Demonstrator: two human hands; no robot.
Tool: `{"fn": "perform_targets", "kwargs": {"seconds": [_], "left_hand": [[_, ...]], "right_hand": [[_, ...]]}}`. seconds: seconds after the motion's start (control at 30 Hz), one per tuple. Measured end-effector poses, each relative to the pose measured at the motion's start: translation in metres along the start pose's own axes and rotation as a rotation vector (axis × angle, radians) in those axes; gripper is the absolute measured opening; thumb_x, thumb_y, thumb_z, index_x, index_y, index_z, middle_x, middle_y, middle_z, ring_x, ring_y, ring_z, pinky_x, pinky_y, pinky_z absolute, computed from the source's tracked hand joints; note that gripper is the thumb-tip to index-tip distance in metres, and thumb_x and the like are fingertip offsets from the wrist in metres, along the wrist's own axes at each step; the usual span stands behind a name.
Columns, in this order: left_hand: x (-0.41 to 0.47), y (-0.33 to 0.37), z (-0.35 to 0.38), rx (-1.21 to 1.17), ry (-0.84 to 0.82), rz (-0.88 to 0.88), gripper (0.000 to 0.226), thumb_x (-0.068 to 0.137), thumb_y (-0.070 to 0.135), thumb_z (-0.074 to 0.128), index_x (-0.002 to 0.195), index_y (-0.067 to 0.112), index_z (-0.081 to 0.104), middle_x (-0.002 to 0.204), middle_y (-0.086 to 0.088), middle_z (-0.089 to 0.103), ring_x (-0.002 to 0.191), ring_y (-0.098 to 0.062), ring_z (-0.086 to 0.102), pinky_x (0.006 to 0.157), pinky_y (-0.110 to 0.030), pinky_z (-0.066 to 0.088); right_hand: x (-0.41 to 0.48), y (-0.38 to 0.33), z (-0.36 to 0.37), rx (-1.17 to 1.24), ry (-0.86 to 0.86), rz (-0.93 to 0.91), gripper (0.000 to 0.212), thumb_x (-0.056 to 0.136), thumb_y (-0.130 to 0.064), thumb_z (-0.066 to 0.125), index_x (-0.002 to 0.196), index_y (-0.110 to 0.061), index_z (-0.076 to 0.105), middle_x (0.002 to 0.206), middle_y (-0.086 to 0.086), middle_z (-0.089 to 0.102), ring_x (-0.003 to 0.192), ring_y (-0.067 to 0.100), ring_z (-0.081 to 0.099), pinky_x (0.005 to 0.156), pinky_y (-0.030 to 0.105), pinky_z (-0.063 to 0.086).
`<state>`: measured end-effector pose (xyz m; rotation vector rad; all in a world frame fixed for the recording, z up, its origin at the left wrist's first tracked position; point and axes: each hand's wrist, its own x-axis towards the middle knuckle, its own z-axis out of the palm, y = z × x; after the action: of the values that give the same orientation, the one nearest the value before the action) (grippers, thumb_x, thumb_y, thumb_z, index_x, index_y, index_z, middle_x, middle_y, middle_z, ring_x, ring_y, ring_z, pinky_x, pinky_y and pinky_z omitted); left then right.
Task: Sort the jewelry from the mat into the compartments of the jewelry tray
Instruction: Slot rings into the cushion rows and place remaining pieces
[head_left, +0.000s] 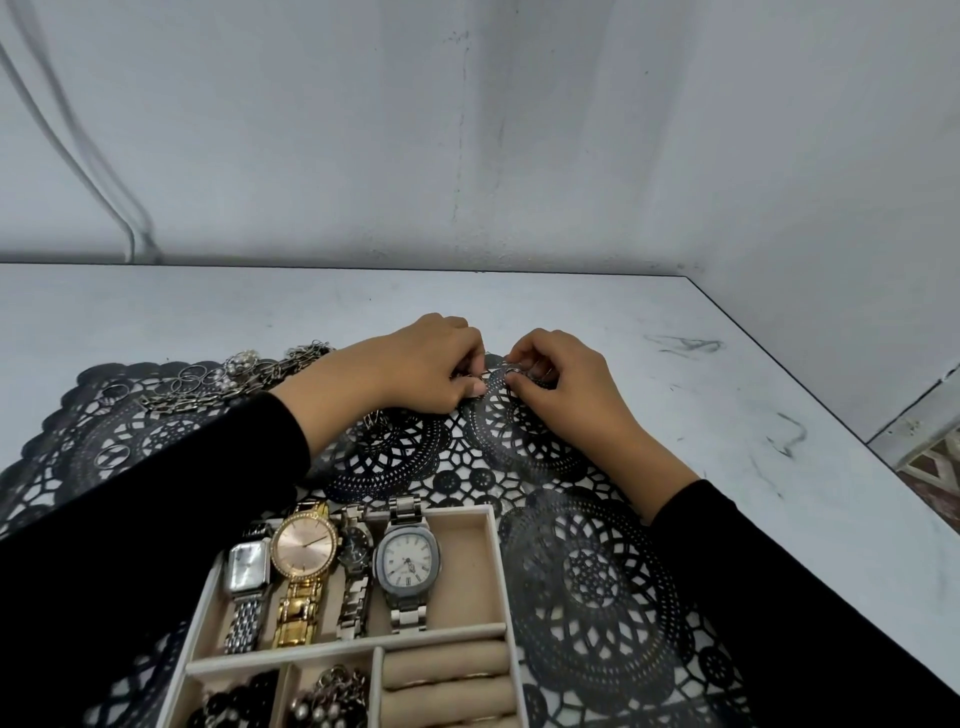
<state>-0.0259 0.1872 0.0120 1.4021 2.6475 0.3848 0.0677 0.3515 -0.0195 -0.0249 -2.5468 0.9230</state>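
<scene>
We see the left hand (415, 366) and right hand (563, 382) close together at the far side of the black lace mat (587, 571), both with curled fingers pinching a small silver piece (497, 370) between them. Loose rings and chains (208, 382) lie far left on the mat. The jewelry tray (505, 571) sits nearest us, with four watches (332, 561) in its far compartment.

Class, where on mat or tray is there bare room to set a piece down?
Bare: mat between tray and table's right edge; watch compartment right of white-dial watch. Crowded: mat's far left, rings and chains; left hand, right hand pinch a metal piece.
</scene>
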Motion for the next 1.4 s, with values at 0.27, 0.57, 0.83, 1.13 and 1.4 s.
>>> {"fn": "perform_targets", "kwargs": {"seconds": [0.27,0.57,0.83,1.13,1.4], "left_hand": [[-0.005,0.000,-0.003,-0.042,0.058,0.095,0.014,0.090,0.028,0.067,0.101,0.023,0.060,0.098,0.007,0.059,0.096,-0.011,0.051,0.085,-0.029,0.040],[-0.006,-0.002,-0.003,-0.245,0.130,0.063,0.009,0.086,0.025,0.074,0.090,0.031,0.068,0.085,0.019,0.068,0.086,0.008,0.059,0.073,-0.002,0.037],[-0.008,-0.002,-0.007,-0.483,0.194,-0.024,0.007,0.084,0.020,0.077,0.090,0.022,0.073,0.079,0.011,0.071,0.073,0.005,0.062,0.071,-0.005,0.044],[-0.023,-0.003,-0.013,-0.456,0.263,-0.095,0.006,0.085,0.022,0.076,0.085,0.028,0.075,0.077,0.010,0.071,0.067,0.009,0.059,0.065,-0.003,0.040],[-0.055,0.002,-0.019,-0.540,0.340,-0.163,0.008,0.087,0.021,0.074,0.083,0.028,0.073,0.074,0.008,0.067,0.070,-0.005,0.059,0.070,-0.021,0.046]], "right_hand": [[-0.001,-0.002,-0.003,0.043,0.016,0.021,0.012,0.079,-0.014,0.072,0.089,-0.017,0.065,0.083,-0.002,0.063,0.071,0.003,0.053,0.068,0.014,0.043],[-0.003,-0.003,-0.006,0.176,0.049,0.077,0.004,0.082,-0.013,0.069,0.082,-0.016,0.067,0.077,-0.006,0.065,0.068,-0.002,0.054,0.065,0.008,0.042],[-0.003,-0.002,-0.010,0.295,0.073,0.138,0.004,0.082,-0.015,0.071,0.082,-0.016,0.067,0.073,-0.010,0.065,0.065,-0.003,0.056,0.065,0.010,0.044],[-0.006,-0.003,-0.011,0.344,0.096,0.163,0.005,0.078,-0.016,0.076,0.080,-0.016,0.071,0.074,0.001,0.068,0.070,0.012,0.059,0.069,0.028,0.050],[-0.016,-0.022,-0.013,0.369,0.123,0.183,0.006,0.078,-0.015,0.076,0.083,-0.018,0.074,0.073,-0.005,0.068,0.067,0.003,0.056,0.066,0.018,0.049]]}}
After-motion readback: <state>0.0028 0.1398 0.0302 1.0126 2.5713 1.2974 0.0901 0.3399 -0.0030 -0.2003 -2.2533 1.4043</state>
